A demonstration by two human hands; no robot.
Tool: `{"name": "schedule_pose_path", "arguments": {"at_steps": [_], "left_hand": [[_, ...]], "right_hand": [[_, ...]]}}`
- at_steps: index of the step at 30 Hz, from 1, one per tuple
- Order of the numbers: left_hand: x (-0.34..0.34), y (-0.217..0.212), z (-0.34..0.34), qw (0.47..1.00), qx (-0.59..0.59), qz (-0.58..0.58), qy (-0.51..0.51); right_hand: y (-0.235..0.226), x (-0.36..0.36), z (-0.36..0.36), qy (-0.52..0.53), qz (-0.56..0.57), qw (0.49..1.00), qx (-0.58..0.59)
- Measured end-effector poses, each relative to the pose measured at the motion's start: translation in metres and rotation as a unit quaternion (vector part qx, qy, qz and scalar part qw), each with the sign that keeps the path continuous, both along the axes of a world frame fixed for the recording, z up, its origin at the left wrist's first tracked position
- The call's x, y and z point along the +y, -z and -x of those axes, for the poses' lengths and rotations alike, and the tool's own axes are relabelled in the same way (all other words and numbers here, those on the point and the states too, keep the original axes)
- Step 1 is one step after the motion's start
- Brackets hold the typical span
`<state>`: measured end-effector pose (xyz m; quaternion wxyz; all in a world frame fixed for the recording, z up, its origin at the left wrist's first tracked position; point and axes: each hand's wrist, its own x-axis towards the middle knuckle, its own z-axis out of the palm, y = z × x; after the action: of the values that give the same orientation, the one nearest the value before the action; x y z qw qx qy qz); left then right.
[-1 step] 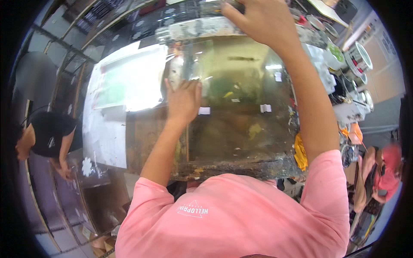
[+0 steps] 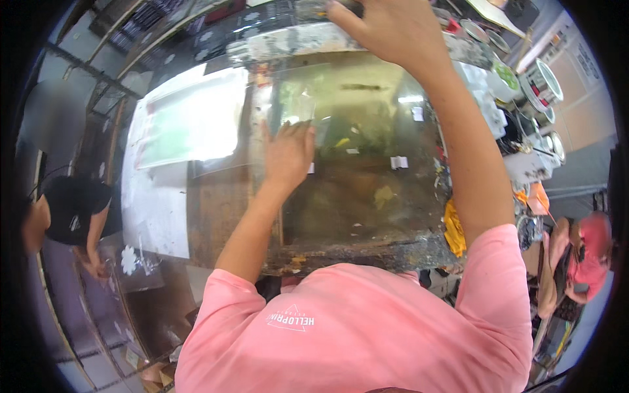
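My left hand point(image 2: 288, 154) lies over the left part of a shiny glass-like worktop point(image 2: 367, 209). Its fingers are stretched out and the thumb stands apart. Under or just beyond its fingertips is a thin clear sheet point(image 2: 304, 88); whether they touch is hard to tell. Small white tabs point(image 2: 399, 162) sit on the worktop. To the left lies a stack of glossy clear sheets point(image 2: 196, 121), bright with glare and partly green. My right hand point(image 2: 396, 26) is raised at the far edge, thumb out, its other fingers cut off by the picture's edge.
A paint-stained pale bar point(image 2: 288, 42) runs along the far side. At the right stand pots and tubs point(image 2: 540, 85), with a yellow cloth point(image 2: 453, 229) by the worktop's edge. A person in black point(image 2: 75, 209) handles a clear sheet at the left; another person in pink point(image 2: 586, 262) is at far right.
My left hand has slid a little to the right across the worktop, now partly covering a white tab. The right hand has shifted slightly left in the picture, along with the whole view.
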<state>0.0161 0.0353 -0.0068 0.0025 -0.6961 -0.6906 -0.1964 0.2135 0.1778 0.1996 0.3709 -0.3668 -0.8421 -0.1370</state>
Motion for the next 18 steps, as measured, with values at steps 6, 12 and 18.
{"name": "schedule_pose_path", "arguments": {"at_steps": [6,12,18], "left_hand": [[0.025,0.044,-0.089,0.991,0.021,0.093,0.093],[0.036,0.048,-0.125,0.989,0.022,0.064,0.130],[0.032,0.058,-0.133,0.989,0.021,0.002,0.143]], "right_hand": [[-0.005,0.005,-0.002,-0.004,0.007,1.000,-0.002],[-0.009,0.008,-0.003,-0.020,0.014,1.000,0.003],[-0.013,0.016,0.001,-0.025,0.006,1.000,0.004]]}}
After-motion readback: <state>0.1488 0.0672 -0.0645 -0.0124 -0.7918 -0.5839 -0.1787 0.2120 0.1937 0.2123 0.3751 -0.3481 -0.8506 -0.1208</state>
